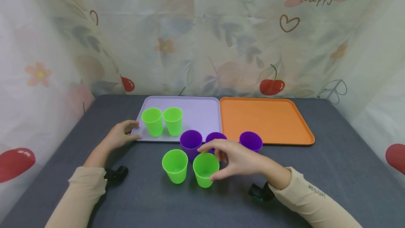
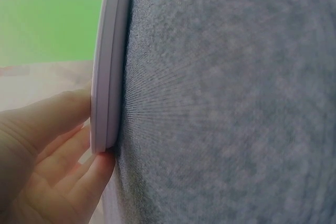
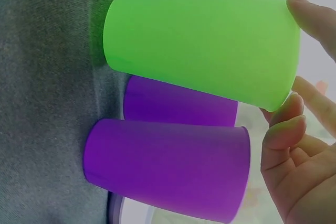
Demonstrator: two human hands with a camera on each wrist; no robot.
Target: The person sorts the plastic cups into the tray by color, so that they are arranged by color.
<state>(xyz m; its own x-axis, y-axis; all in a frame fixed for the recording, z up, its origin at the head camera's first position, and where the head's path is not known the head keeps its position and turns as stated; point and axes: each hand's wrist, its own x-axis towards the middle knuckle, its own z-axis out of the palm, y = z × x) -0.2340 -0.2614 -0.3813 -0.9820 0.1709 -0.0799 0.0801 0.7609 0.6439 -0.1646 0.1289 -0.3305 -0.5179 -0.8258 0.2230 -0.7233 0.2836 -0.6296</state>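
My right hand (image 1: 235,157) spans the rim of a green cup (image 1: 202,177), thumb on one side and fingers on the other. In the right wrist view that green cup (image 3: 199,45) stands upright on the cloth, with purple cups (image 3: 168,166) beside it. Another green cup (image 1: 175,168) stands to its left. My left hand (image 1: 120,134) holds the left front corner of the lavender tray (image 1: 199,115); the tray's edge (image 2: 107,66) lies between thumb and fingers in the left wrist view. On this tray are two green cups, the left one (image 1: 152,122) and the right one (image 1: 173,122).
An orange tray (image 1: 262,119) adjoins the lavender one on the right. Purple cups stand in front of the trays: one at left (image 1: 191,143), one partly behind my right hand (image 1: 216,136), one at right (image 1: 251,141). Printed curtains (image 1: 202,45) surround the grey tabletop (image 1: 142,200).
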